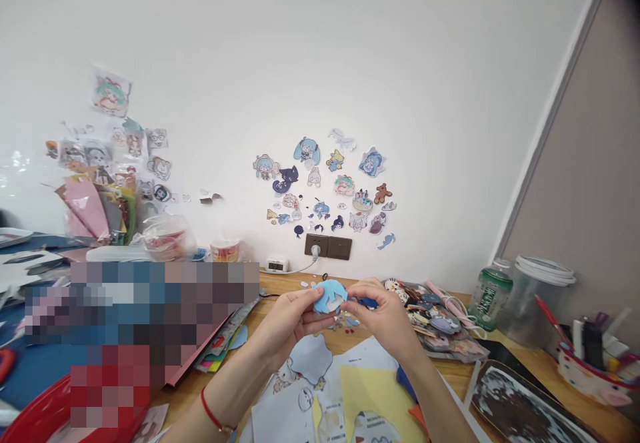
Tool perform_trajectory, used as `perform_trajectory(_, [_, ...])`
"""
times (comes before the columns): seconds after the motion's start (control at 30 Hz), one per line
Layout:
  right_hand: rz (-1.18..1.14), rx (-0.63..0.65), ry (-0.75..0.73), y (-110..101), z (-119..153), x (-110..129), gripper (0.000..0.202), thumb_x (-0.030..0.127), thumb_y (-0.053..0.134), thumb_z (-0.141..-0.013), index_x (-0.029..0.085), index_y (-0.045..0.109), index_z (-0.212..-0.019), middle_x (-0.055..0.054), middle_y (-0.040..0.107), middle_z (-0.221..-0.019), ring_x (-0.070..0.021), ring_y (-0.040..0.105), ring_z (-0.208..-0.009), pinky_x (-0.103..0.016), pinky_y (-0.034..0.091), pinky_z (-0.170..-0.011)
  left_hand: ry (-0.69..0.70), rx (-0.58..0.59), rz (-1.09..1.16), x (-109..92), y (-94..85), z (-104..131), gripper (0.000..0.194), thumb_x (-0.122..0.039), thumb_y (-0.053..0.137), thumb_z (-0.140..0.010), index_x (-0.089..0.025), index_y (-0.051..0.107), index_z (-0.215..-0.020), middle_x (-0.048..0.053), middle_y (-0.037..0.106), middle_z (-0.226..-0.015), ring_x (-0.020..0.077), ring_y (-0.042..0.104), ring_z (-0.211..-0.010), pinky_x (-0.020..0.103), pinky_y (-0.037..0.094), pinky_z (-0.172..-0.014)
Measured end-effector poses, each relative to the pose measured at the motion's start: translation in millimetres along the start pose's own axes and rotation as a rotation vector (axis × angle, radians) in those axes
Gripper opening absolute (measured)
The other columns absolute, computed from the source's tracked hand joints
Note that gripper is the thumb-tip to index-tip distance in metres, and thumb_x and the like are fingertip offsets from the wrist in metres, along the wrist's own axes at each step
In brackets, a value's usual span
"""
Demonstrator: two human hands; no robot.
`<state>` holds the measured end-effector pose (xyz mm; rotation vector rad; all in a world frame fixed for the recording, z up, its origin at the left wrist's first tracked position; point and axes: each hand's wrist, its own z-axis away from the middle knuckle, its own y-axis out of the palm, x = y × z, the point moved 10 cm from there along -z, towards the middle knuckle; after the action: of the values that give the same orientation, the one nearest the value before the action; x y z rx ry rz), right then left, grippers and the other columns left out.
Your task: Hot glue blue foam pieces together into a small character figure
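we sit in a craft corner: paper cutouts (344,185) dot the wall (320,56) at twelve o'clock, paper sheets (369,389) cover the surface (287,284) at six, markers (593,344) at four.

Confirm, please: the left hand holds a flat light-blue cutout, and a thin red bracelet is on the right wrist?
Wrong wrist: the head view shows the thin red bracelet on the left one. The left hand does hold the flat light-blue cutout.

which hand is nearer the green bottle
Right. The right hand is left of the green bottle, with illustrated cutouts between them; the left hand, holding a blue cutout, is farther left.
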<state>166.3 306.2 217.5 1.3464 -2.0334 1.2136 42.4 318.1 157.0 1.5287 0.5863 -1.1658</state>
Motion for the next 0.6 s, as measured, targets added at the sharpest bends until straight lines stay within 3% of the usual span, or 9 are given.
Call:
perform_trajectory(0.13, [0.018,0.025,-0.013,-0.3,0.8,4.5,0.009,0.025,0.067,-0.071,0.022,0.071,-0.078,-0.005,0.067,-0.086,-0.0213,0.057,-0.089,-0.034,0.046,-0.081,0.009,-0.012,-0.027,-2.0,-2.7,-0.8,0.022,-0.022,0.055,-0.084,-0.005,0.068,-0.090,0.015,0.071,-0.088,0.0208,0.067,-0.084,0.027,0.054,-0.079])
perform_trajectory(0.27, [-0.011,0.074,-0.006,2.4,1.6,6.4,0.016,0.033,0.062,-0.076,0.021,0.071,-0.082,-0.007,0.067,-0.092,-0.0227,0.057,-0.094,-0.035,0.044,-0.085,0.036,-0.006,-0.013,-3.0,-3.5,-0.9,0.022,-0.023,0.058,-0.082,-0.006,0.068,-0.089,0.015,0.071,-0.089,0.0207,0.068,-0.083,0.027,0.054,-0.080])
perform_trajectory(0.43, [-0.074,-0.027,0.052,1.7,-0.6,-6.9,0.021,0.037,0.059,-0.076,0.019,0.068,-0.075,-0.006,0.068,-0.084,-0.0211,0.060,-0.081,-0.032,0.047,-0.076,0.043,-0.028,0.002,-2.1,-4.2,-1.2,0.020,-0.022,0.058,-0.082,-0.006,0.068,-0.090,0.014,0.071,-0.090,0.0193,0.068,-0.080,0.028,0.054,-0.080])
perform_trajectory(0.6, [-0.097,-0.035,0.079,10.2,-1.6,-17.5,0.019,0.035,0.061,-0.073,0.017,0.066,-0.067,-0.006,0.069,-0.077,-0.0201,0.060,-0.073,-0.030,0.047,-0.068,0.028,-0.060,0.048,3.6,-5.6,-3.9,0.019,-0.020,0.055,-0.084,-0.006,0.067,-0.089,0.014,0.071,-0.087,0.0178,0.068,-0.078,0.026,0.054,-0.080])
